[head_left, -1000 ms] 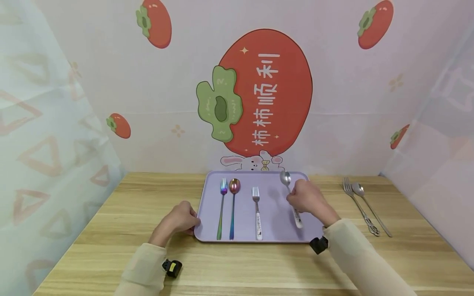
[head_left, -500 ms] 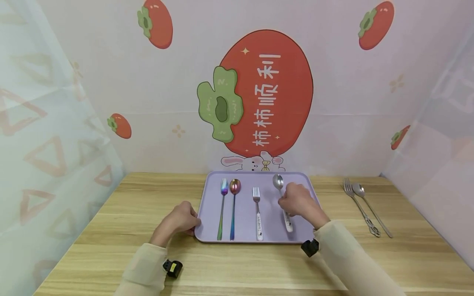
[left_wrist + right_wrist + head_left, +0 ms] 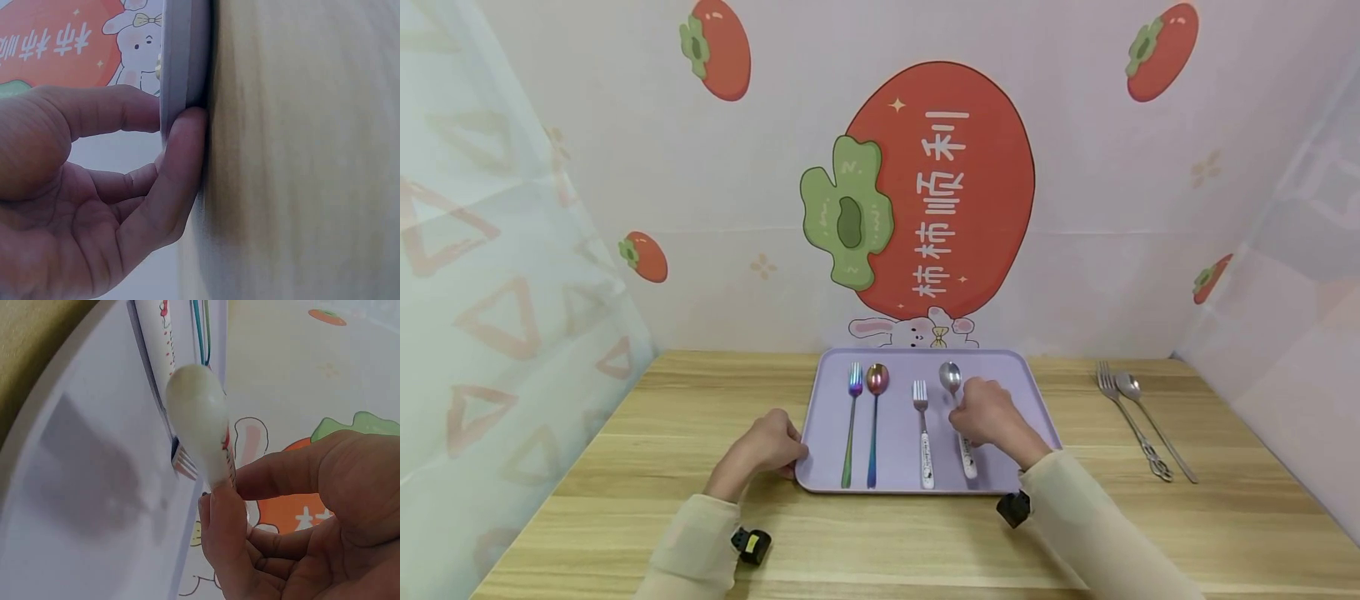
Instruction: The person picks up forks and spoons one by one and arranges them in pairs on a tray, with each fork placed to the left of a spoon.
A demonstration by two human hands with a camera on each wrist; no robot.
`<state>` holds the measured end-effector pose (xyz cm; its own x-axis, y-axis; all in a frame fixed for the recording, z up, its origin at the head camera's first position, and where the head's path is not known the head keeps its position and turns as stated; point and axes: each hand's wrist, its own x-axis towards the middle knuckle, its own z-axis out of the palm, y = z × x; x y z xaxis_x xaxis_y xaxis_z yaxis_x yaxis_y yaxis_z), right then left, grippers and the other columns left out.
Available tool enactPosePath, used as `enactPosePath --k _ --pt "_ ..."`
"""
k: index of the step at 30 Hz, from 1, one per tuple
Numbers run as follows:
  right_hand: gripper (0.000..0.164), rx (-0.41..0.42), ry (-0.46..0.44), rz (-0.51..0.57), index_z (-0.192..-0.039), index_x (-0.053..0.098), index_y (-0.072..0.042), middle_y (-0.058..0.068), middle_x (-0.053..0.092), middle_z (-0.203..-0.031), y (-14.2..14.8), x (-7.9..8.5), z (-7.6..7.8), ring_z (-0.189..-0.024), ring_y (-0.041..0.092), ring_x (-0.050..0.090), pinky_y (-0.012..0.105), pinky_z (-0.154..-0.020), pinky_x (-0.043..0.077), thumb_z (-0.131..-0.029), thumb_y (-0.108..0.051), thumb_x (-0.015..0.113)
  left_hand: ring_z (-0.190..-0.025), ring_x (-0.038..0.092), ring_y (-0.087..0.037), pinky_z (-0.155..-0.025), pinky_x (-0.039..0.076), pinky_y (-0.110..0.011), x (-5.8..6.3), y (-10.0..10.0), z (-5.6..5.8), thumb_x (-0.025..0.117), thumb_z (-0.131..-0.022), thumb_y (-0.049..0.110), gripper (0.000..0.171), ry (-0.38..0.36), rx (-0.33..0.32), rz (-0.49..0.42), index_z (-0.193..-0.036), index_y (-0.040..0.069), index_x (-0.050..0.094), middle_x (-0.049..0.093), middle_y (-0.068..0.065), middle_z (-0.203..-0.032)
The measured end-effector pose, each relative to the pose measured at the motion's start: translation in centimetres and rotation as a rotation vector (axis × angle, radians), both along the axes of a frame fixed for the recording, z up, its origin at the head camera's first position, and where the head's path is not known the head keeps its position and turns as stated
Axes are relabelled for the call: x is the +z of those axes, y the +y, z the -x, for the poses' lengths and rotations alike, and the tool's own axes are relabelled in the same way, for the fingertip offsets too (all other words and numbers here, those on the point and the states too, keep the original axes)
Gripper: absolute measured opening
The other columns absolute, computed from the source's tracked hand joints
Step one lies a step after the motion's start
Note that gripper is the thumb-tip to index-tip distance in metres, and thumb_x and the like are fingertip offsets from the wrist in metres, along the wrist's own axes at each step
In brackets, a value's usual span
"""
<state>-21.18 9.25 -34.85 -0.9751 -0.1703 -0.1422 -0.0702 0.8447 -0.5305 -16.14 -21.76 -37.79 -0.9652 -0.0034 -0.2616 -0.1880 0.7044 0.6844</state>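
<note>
My right hand [image 3: 988, 414] pinches a spoon [image 3: 951, 377] with a silver bowl and a white printed handle. In the right wrist view the handle end of that spoon [image 3: 197, 403] stands over the tray, its shadow cast beside it. Left of it on the lilac tray [image 3: 1022, 477] lies a fork [image 3: 922, 433] with a matching white handle. Further left lie a rainbow-coloured fork [image 3: 852, 425] and a rainbow-coloured spoon [image 3: 874, 425], side by side. My left hand [image 3: 769, 444] grips the tray's left edge; the left wrist view shows the thumb and fingers on the rim [image 3: 184, 62].
On the wooden table [image 3: 880, 550], right of the tray, a silver fork [image 3: 1131, 421] with an ornate handle lies beside a plain silver spoon [image 3: 1156, 425]. A printed cloth [image 3: 760, 167] with persimmon pictures stands behind the table and along both sides.
My right hand has moved left across the tray with the white-handled spoon, bringing it close to the white-handled fork. The left hand stays on the tray's edge.
</note>
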Motion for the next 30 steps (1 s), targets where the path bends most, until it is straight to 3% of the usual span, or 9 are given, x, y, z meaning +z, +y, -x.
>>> enactPosePath --k 5,10,17,22,30 --pt "0.008 0.012 0.002 -0.013 -0.084 0.068 0.003 0.0 0.047 -0.049 -0.4 -0.4 0.0 -0.047 0.018 0.062 0.024 -0.043 0.045 -0.085 -0.004 0.064 -0.061 0.065 -0.019 -0.055 0.058 -0.029 -0.1 0.0 0.0 0.065 -0.088 -0.004 0.005 -0.001 0.001 0.002 -0.087 -0.008 0.061 0.063 -0.015 -0.075" --pt "0.032 0.008 -0.017 -0.011 -0.113 0.066 0.01 0.006 0.056 -0.056 -0.8 -1.0 0.0 -0.048 0.019 0.063 0.026 -0.045 0.05 -0.084 -0.003 0.064 -0.06 0.065 -0.019 -0.055 0.058 -0.029 -0.1 0.0 0.0 0.065 -0.088 -0.003 0.005 -0.003 -0.001 0.005 -0.085 -0.007 0.063 0.063 -0.015 -0.074" --pt "0.018 0.01 -0.024 -0.012 -0.099 0.066 0.007 0.009 0.062 -0.06 -1.1 -1.7 0.2 -0.048 0.019 0.063 0.027 -0.045 0.05 -0.085 -0.004 0.065 -0.06 0.064 -0.019 -0.054 0.058 -0.029 -0.1 0.0 0.0 0.065 -0.088 -0.004 0.007 -0.001 0.003 0.0 -0.082 -0.006 0.062 0.063 -0.015 -0.072" --pt "0.017 0.015 -0.043 0.003 -0.099 0.066 0.007 0.009 0.063 -0.061 -1.3 -2.1 0.2 -0.049 0.019 0.063 0.026 -0.044 0.049 -0.085 -0.004 0.066 -0.059 0.064 -0.019 -0.054 0.058 -0.029 -0.1 0.0 0.0 0.065 -0.088 -0.004 0.008 0.002 -0.002 0.003 -0.08 -0.005 0.063 0.063 -0.014 -0.071" --pt "0.003 0.039 -0.012 -0.027 -0.08 0.062 -0.003 0.007 0.061 -0.059 -1.2 -2.6 0.4 -0.047 0.017 0.057 0.025 -0.043 0.044 -0.082 -0.003 0.065 -0.058 0.063 -0.018 -0.054 0.058 -0.029 -0.1 0.0 0.0 0.065 -0.088 -0.003 0.01 0.004 -0.004 0.01 -0.078 -0.004 0.063 0.063 -0.014 -0.07"
